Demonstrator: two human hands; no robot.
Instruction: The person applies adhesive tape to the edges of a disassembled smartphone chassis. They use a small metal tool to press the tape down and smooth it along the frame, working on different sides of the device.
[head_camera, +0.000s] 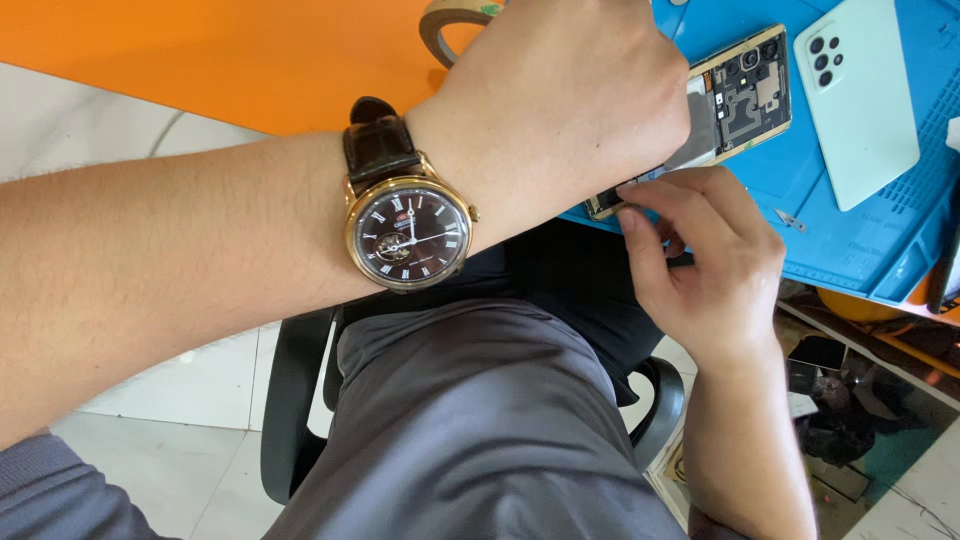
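Observation:
My left hand (560, 110) rests over the near end of an opened phone (745, 95) whose circuit parts and camera modules show. Its fingers are hidden, so its grip is unclear. A gold wristwatch (410, 232) with a dark dial and brown strap sits on that wrist. My right hand (705, 255) pinches the phone's lower edge at the rim of the blue work mat (850, 240), fingers curled on it.
A pale green phone back cover (858, 95) lies on the mat to the right. A tape roll (445, 20) sits on the orange table (220, 55). Below are my grey trousers (470, 430), a black chair and a tiled floor. Clutter lies at the lower right.

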